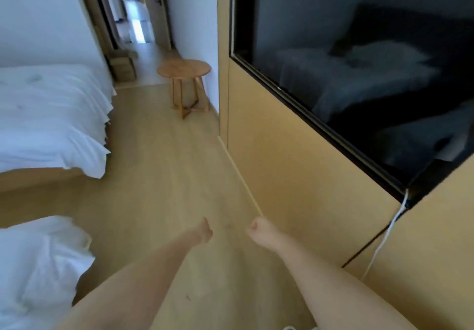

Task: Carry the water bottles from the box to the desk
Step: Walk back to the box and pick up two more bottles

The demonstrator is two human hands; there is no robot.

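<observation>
Both grips curled w/ nothing in them, left hand (205, 232) & right hand (256, 228) bottom centre; cardboard box (123, 66) upper left unreached, no bottles visible.

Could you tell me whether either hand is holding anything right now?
Nothing is held: the left hand and right hand are both curled and empty, no bottle in view.

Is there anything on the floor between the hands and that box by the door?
Nothing visible. Bare floor runs from both hands to the box. The stool stands right of that path, the bed left.
</observation>
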